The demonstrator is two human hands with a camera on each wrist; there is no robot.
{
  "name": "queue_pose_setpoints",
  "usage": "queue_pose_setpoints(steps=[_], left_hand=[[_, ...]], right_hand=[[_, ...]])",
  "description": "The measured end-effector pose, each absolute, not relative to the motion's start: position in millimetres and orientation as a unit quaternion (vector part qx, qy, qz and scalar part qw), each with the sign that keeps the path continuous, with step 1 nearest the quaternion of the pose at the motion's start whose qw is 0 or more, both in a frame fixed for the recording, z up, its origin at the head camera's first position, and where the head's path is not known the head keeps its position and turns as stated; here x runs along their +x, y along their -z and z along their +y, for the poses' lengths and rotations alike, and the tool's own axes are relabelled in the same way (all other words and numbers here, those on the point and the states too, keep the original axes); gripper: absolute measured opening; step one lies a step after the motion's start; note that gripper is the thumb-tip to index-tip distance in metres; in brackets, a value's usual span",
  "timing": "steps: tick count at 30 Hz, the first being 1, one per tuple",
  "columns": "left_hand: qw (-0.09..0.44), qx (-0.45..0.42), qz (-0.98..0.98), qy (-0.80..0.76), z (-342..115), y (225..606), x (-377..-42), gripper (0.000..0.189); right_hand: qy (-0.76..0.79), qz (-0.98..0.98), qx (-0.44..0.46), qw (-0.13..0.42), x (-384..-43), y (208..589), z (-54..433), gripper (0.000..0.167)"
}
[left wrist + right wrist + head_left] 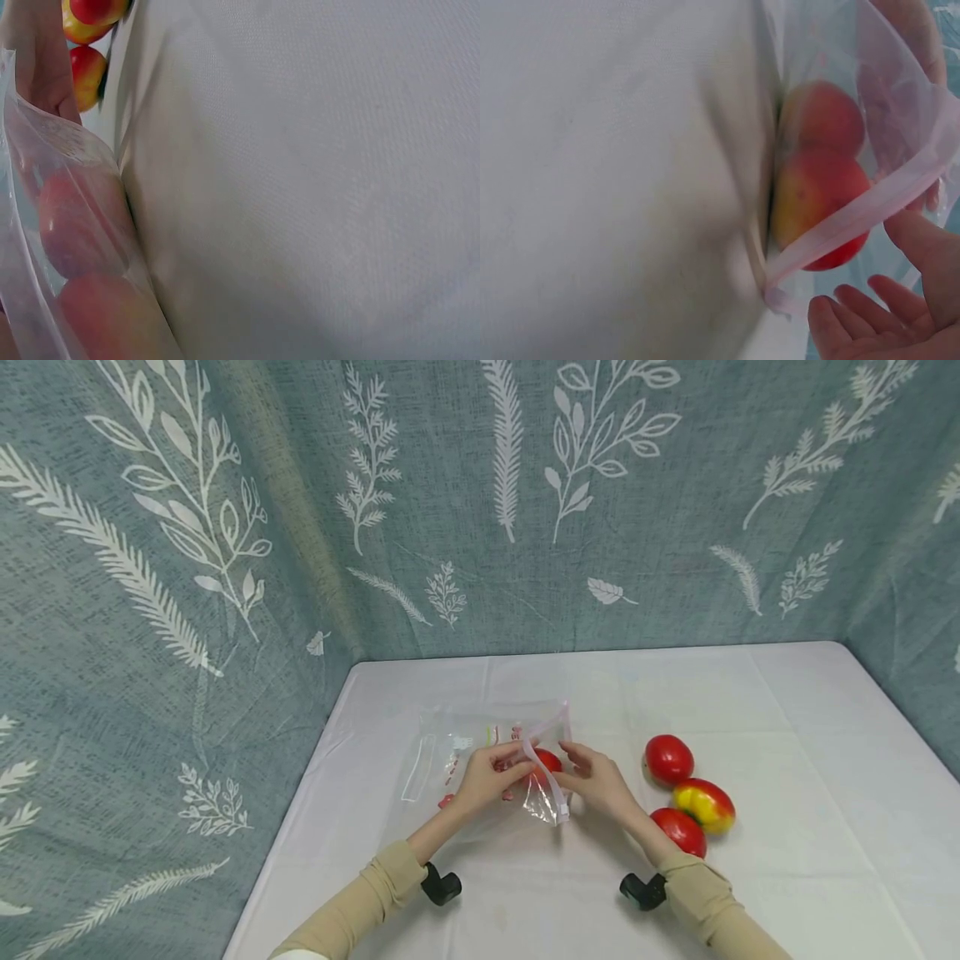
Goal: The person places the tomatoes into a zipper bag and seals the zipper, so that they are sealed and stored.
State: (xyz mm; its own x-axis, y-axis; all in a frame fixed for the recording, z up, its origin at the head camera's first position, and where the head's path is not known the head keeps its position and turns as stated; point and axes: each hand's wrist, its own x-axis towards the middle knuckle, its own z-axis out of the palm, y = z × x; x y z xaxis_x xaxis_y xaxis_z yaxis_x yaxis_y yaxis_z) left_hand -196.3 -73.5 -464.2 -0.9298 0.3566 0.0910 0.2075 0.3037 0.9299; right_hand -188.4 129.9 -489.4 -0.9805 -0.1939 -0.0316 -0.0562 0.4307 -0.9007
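A clear zip bag (pixel 435 777) with a pinkish zip strip (pixel 855 225) lies on the table, its mouth spread apart toward the right. My left hand (pixel 486 774) pinches the bag's edge at the mouth. Just inside, two smooth red-and-yellow fruits (pixel 821 191) rest against each other, seen through the plastic. My right hand (pixel 600 779) is at the other side of the mouth, fingers spread and loosely bent, its thumb near the zip strip. Nothing sits between those fingers in the right wrist view. The left fingertips are partly hidden by the bag.
Right of the right hand, a red fruit (pixel 669 760), a red-and-yellow fruit (pixel 705 805) and another red fruit (pixel 679 832) lie close together on the white tablecloth (pixel 795 760). The right forearm passes beside them. A patterned curtain (pixel 465 527) hangs behind and at the sides.
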Motion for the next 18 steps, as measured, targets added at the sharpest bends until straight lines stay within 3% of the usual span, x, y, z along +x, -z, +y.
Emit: queue_pose_setpoints(steps=[11, 18], left_hand=[[0.066, 0.163, 0.792, -0.584, -74.8, 477.5, -201.6, 0.038], [0.075, 0.173, 0.792, -0.581, -74.3, 456.4, -192.3, 0.039]], right_hand=[[0.534, 0.840, -0.071, 0.059, -186.3, 483.8, 139.9, 0.058], [0.521, 0.849, -0.078, 0.046, -186.5, 478.3, 145.3, 0.057]])
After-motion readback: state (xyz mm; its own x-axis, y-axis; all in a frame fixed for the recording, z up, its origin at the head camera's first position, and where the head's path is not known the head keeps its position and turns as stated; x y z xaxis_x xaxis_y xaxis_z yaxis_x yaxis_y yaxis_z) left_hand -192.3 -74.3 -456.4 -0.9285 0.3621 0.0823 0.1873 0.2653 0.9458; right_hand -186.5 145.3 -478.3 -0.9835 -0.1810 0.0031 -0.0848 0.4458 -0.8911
